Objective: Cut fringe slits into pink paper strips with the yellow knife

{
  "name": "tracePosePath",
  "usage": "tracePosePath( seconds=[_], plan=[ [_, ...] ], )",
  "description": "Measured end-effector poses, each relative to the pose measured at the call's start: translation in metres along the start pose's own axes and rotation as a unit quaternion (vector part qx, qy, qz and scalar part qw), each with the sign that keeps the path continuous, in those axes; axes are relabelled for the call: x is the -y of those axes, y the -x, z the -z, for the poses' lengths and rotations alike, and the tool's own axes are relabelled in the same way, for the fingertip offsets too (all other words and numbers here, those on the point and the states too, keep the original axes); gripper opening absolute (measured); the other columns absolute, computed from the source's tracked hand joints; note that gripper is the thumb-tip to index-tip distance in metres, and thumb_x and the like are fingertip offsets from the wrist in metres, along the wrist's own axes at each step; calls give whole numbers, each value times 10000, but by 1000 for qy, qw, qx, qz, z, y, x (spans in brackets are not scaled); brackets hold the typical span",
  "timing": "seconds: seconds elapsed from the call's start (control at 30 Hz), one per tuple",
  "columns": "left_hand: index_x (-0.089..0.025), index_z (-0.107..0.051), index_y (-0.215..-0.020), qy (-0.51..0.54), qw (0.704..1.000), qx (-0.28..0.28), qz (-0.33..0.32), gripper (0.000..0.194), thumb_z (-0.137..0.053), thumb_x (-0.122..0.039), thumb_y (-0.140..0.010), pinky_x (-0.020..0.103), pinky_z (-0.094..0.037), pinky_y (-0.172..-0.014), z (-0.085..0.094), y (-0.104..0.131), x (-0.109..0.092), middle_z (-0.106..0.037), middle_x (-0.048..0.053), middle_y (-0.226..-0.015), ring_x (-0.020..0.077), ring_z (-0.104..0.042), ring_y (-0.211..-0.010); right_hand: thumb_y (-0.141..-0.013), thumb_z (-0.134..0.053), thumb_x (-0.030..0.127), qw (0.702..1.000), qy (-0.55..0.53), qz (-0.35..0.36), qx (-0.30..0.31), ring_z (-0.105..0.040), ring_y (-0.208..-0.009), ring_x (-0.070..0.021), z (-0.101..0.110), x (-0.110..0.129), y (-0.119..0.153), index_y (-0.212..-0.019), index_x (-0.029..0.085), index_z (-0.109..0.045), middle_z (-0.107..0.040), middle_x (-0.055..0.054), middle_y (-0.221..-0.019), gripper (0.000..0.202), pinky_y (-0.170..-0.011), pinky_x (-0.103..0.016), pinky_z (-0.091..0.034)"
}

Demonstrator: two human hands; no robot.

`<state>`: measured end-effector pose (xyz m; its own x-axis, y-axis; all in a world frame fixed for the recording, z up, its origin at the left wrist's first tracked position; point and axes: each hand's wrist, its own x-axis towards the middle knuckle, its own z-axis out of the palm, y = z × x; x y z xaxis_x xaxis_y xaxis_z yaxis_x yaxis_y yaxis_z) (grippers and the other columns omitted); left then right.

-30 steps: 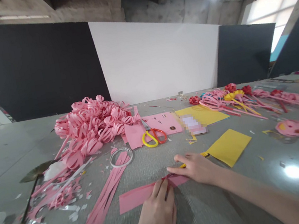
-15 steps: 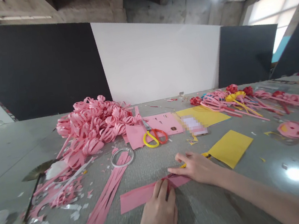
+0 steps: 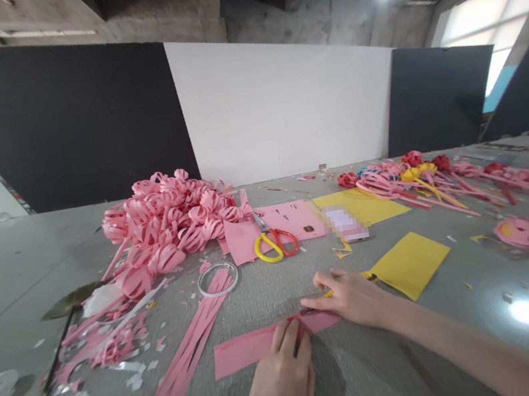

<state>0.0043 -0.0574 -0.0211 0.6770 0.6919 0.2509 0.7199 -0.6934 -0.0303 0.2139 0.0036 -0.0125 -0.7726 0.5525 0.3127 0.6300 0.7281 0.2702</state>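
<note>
A folded pink paper strip (image 3: 242, 352) lies on the grey surface in front of me. My left hand (image 3: 286, 370) rests on its middle with bent fingers pressed onto the paper. My right hand (image 3: 349, 295) is over the strip's right end, thumb and fingers spread, fingertips at its upper edge. Under and beside the right hand shows a yellow-handled tool (image 3: 367, 275), mostly hidden by the hand. Left of the strip lies a bundle of long pink strips (image 3: 187, 359), with a roll of tape (image 3: 218, 279) on its upper end.
Scissors (image 3: 272, 244) lie on pink sheets (image 3: 241, 239). Yellow paper (image 3: 412, 263) is at the right. Pink paper loops (image 3: 171, 220) are heaped at the back left; more paper flowers (image 3: 412, 173) lie back right. Scraps and a brush (image 3: 60, 343) are at the left.
The whole view has shifted slightly. Both hands stay at nearly the same places on the pink strip.
</note>
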Motion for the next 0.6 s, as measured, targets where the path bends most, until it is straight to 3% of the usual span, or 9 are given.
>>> tracePosePath(
  seconds=[0.6],
  plan=[
    [-80, -490, -1128, 26, 1000, 1, -3, 400, -376, -48, -746, 380, -430, -877, -1, 1, 1, -502, 148, -1166, 265, -425, -1111, -866, -397, 178, 1000, -3, 0, 14, -442, -689, -123, 0, -3, 3, -1153, 351, -472, -479, -41, -911, 343, -657, -257, -367]
  ],
)
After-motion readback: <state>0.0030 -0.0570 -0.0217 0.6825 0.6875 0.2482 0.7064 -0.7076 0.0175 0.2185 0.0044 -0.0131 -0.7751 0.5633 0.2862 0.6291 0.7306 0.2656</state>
